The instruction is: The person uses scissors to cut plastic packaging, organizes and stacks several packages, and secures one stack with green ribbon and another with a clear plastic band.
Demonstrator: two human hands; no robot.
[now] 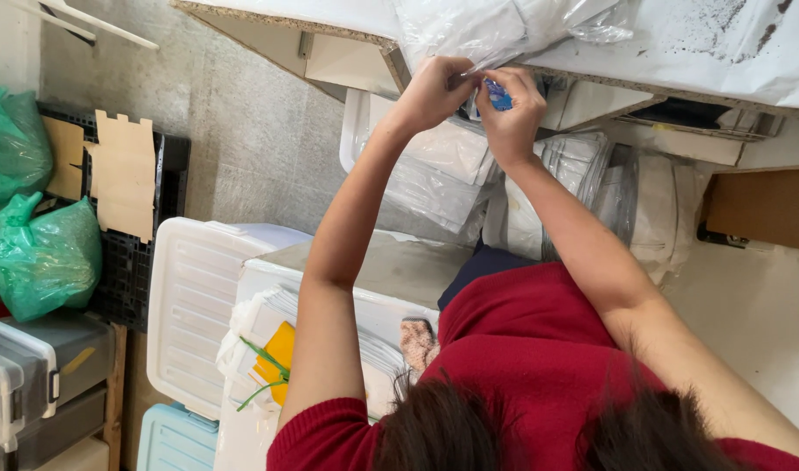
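Dark hair (469, 432) and a red sleeve (539, 349) fill the lower edge of the view. At the far left, 2 green bags (41, 253) are seen beside a black crate (146, 262); a white lidded bin (194, 305) stands next to them, with stacked papers and a yellow item (277, 353) on the bin alongside it. At the worktop edge (347, 35), the left hand (434, 92) is closed, pinching a clear plastic bag (504, 26). The right hand (513, 109) is closed around a small blue item (498, 94), held just beside the bag's edge. The blue item is judged not yet bagged; packed clear bags (443, 174) are piled below the worktop.
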